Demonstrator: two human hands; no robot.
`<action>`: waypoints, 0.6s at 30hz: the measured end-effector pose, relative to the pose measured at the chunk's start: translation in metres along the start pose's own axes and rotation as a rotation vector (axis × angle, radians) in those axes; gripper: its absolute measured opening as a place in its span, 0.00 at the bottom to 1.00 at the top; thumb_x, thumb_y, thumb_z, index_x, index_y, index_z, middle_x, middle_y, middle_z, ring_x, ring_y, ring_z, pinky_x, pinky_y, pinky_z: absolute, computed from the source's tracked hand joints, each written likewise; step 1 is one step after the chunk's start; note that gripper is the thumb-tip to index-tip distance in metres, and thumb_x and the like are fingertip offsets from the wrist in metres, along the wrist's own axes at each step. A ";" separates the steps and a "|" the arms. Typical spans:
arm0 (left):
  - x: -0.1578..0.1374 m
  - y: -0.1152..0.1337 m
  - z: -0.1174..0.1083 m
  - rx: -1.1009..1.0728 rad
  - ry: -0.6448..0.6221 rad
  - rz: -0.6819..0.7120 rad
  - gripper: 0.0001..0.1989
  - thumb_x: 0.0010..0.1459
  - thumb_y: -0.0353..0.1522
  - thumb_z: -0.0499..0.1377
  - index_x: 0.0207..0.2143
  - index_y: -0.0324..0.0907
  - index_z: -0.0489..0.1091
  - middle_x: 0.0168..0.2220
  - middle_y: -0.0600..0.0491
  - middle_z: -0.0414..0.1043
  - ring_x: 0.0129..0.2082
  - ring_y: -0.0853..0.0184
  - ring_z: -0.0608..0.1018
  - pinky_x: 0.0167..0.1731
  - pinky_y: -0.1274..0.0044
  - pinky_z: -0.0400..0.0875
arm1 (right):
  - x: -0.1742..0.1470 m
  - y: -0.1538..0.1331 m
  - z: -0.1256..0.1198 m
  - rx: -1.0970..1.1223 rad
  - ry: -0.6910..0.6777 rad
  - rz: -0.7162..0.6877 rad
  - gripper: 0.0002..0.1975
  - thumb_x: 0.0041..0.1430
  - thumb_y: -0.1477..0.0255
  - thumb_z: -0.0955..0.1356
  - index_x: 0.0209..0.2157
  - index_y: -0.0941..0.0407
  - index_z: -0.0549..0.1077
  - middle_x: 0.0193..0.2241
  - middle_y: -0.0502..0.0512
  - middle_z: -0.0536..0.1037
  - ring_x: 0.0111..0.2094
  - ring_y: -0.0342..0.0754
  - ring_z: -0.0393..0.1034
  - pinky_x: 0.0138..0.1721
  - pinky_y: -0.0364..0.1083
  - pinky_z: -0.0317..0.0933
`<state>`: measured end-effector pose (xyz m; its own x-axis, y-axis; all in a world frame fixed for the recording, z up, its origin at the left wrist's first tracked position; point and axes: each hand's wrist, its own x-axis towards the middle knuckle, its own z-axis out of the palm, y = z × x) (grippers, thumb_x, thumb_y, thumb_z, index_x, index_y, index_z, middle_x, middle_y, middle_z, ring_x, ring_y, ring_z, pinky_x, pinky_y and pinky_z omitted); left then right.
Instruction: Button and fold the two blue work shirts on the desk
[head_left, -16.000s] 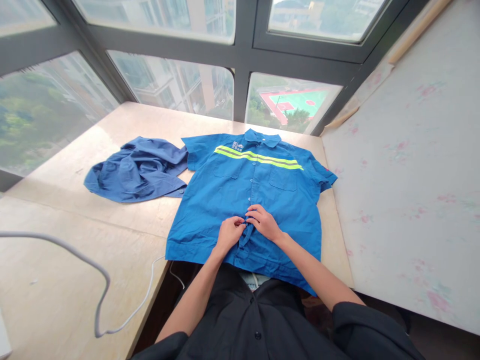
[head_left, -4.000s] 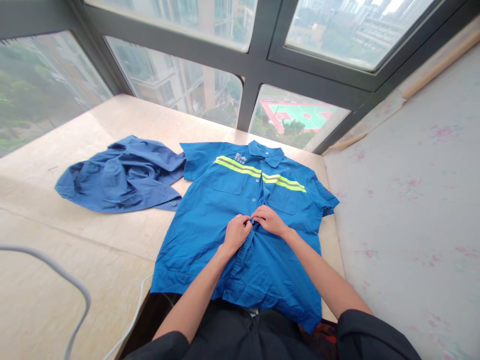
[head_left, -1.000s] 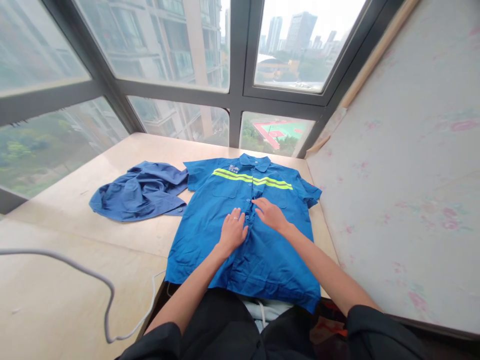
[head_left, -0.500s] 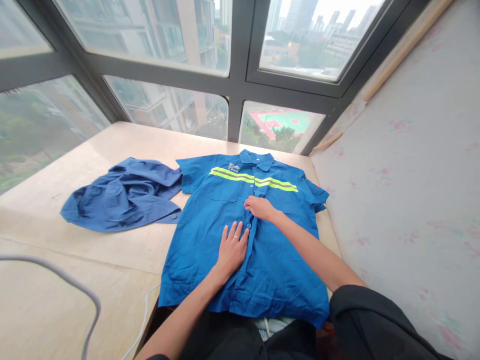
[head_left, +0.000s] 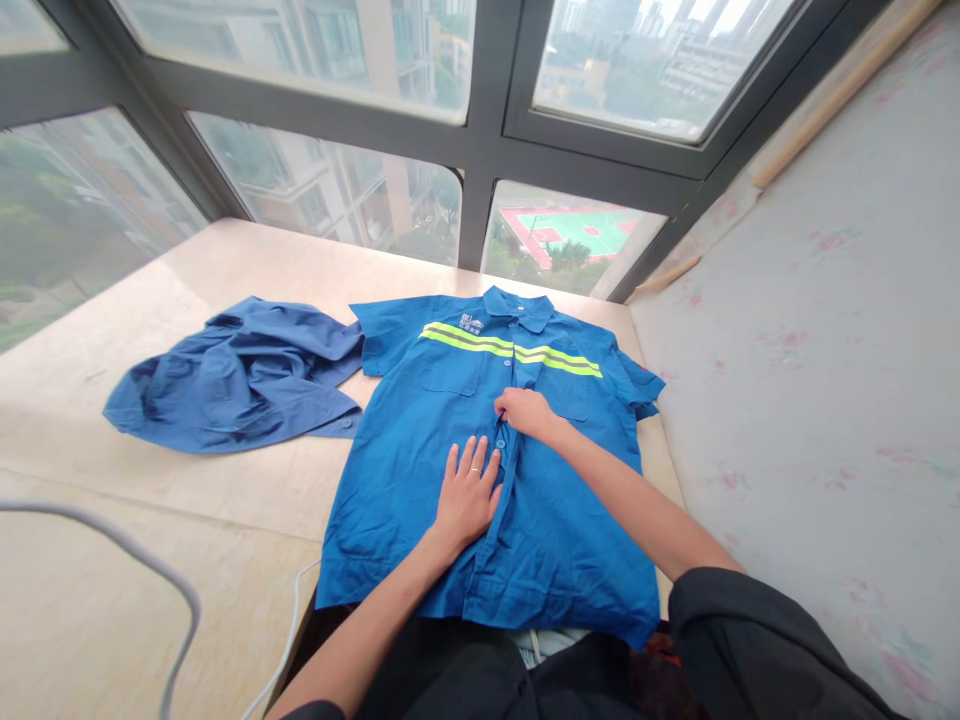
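A blue short-sleeved work shirt [head_left: 420, 470] lies spread front up before me, its collar towards the window. A yellow-green reflective stripe [head_left: 469, 342] crosses its chest, with white lettering above. My left hand [head_left: 466, 490] rests flat on the shirt beside the button placket, fingers stretched out, a ring on one of them. Just above and to the right, my right hand [head_left: 523, 412] pinches the placket edge, lifting it slightly into folds. One button [head_left: 500, 443] shows between the hands; another is visible nearer the collar. What exactly lies under the right fingertips is hidden.
A second, crumpled blue garment [head_left: 240, 385] lies left of the shirt, touching its sleeve. The pale wooden tabletop [head_left: 172, 500] carries a grey curved tube [head_left: 142, 560] and a white cable [head_left: 292, 620]. Window frames [head_left: 480, 150] stand behind; a flowered wall [head_left: 787, 400] borders the right.
The camera view has tilted slightly. My right hand keeps its pinch on the placket, and the cloth there is lifted a little more. My left hand stays flat, its thumb now more apart.
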<state>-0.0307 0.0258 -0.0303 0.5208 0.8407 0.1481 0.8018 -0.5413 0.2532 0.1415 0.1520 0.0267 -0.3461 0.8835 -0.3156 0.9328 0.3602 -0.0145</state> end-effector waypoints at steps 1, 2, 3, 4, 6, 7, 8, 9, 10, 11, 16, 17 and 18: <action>0.000 0.000 0.000 0.002 -0.004 0.005 0.27 0.66 0.43 0.47 0.64 0.43 0.58 0.68 0.44 0.51 0.69 0.53 0.52 0.66 0.55 0.44 | -0.001 -0.005 0.001 -0.010 0.015 0.024 0.12 0.63 0.76 0.63 0.41 0.52 0.77 0.43 0.57 0.77 0.39 0.51 0.75 0.36 0.44 0.64; -0.001 0.000 0.001 0.004 -0.006 0.005 0.27 0.66 0.43 0.47 0.65 0.43 0.58 0.68 0.44 0.51 0.69 0.53 0.52 0.66 0.55 0.44 | -0.003 -0.011 0.004 -0.020 0.037 0.043 0.13 0.63 0.78 0.62 0.42 0.53 0.76 0.44 0.59 0.76 0.39 0.51 0.75 0.36 0.44 0.64; -0.001 0.000 0.001 0.005 -0.006 0.002 0.28 0.66 0.43 0.46 0.65 0.43 0.58 0.68 0.44 0.51 0.69 0.53 0.52 0.66 0.55 0.43 | -0.006 -0.016 0.007 -0.031 0.073 0.058 0.14 0.63 0.79 0.60 0.44 0.54 0.75 0.45 0.60 0.75 0.39 0.51 0.75 0.36 0.44 0.65; -0.001 0.000 0.002 0.006 -0.004 -0.004 0.28 0.67 0.43 0.46 0.65 0.43 0.58 0.68 0.44 0.52 0.69 0.53 0.52 0.66 0.55 0.43 | -0.010 -0.022 0.010 -0.040 0.120 0.063 0.16 0.63 0.80 0.60 0.46 0.55 0.74 0.48 0.62 0.74 0.40 0.51 0.75 0.35 0.44 0.65; -0.001 0.000 0.003 0.005 0.000 -0.012 0.28 0.67 0.43 0.46 0.65 0.43 0.58 0.68 0.43 0.52 0.69 0.53 0.52 0.66 0.55 0.43 | -0.020 -0.029 0.019 -0.043 0.229 0.017 0.19 0.61 0.82 0.60 0.51 0.56 0.71 0.54 0.64 0.69 0.43 0.52 0.73 0.37 0.44 0.66; -0.001 0.000 0.004 0.005 0.001 -0.013 0.28 0.67 0.43 0.46 0.65 0.43 0.57 0.68 0.43 0.52 0.68 0.53 0.52 0.66 0.55 0.43 | -0.026 -0.031 0.025 -0.035 0.275 -0.033 0.20 0.61 0.81 0.61 0.53 0.57 0.69 0.57 0.65 0.67 0.46 0.53 0.72 0.40 0.45 0.66; -0.002 0.000 0.004 0.005 0.001 -0.012 0.28 0.67 0.43 0.46 0.65 0.42 0.57 0.67 0.43 0.52 0.68 0.53 0.52 0.66 0.55 0.43 | -0.032 -0.031 0.030 -0.019 0.311 -0.088 0.21 0.61 0.81 0.62 0.55 0.58 0.68 0.59 0.66 0.65 0.49 0.54 0.70 0.44 0.47 0.66; -0.002 0.000 0.005 0.005 0.000 -0.009 0.28 0.66 0.43 0.46 0.65 0.42 0.57 0.67 0.43 0.52 0.68 0.53 0.52 0.66 0.55 0.43 | -0.037 -0.030 0.036 0.003 0.339 -0.135 0.21 0.61 0.79 0.62 0.56 0.58 0.67 0.60 0.66 0.65 0.52 0.55 0.68 0.48 0.49 0.65; -0.002 0.000 0.005 0.005 0.000 -0.004 0.29 0.66 0.43 0.47 0.65 0.42 0.57 0.67 0.43 0.52 0.68 0.53 0.52 0.66 0.55 0.43 | -0.042 -0.028 0.042 0.030 0.360 -0.164 0.21 0.62 0.77 0.63 0.57 0.59 0.67 0.60 0.67 0.65 0.55 0.56 0.65 0.51 0.51 0.63; -0.003 -0.001 0.005 0.005 0.000 0.001 0.29 0.66 0.43 0.47 0.66 0.42 0.56 0.68 0.43 0.52 0.69 0.53 0.52 0.66 0.55 0.43 | -0.046 -0.025 0.048 0.059 0.374 -0.173 0.20 0.63 0.75 0.63 0.57 0.59 0.68 0.60 0.66 0.65 0.57 0.56 0.63 0.54 0.52 0.61; -0.005 -0.003 0.006 -0.011 0.001 0.016 0.31 0.65 0.45 0.47 0.67 0.42 0.53 0.68 0.43 0.49 0.69 0.52 0.49 0.66 0.55 0.43 | -0.056 -0.006 0.076 0.155 0.365 -0.165 0.22 0.68 0.69 0.60 0.62 0.54 0.64 0.65 0.61 0.61 0.65 0.54 0.54 0.61 0.58 0.52; -0.005 -0.003 0.006 -0.015 0.001 0.018 0.32 0.65 0.46 0.47 0.67 0.42 0.53 0.68 0.43 0.49 0.69 0.52 0.49 0.66 0.55 0.43 | -0.056 -0.004 0.081 0.160 0.373 -0.173 0.23 0.69 0.69 0.59 0.63 0.55 0.61 0.66 0.61 0.59 0.66 0.54 0.52 0.62 0.59 0.50; -0.006 -0.004 0.006 -0.019 0.000 0.020 0.32 0.65 0.46 0.47 0.67 0.42 0.53 0.68 0.43 0.49 0.69 0.52 0.49 0.66 0.55 0.42 | -0.056 -0.002 0.084 0.167 0.391 -0.177 0.24 0.69 0.68 0.59 0.64 0.56 0.59 0.66 0.61 0.58 0.66 0.53 0.51 0.63 0.58 0.49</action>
<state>-0.0351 0.0233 -0.0380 0.5363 0.8300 0.1536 0.7858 -0.5573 0.2683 0.1674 0.0766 -0.0355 -0.4837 0.8710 0.0864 0.8484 0.4908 -0.1984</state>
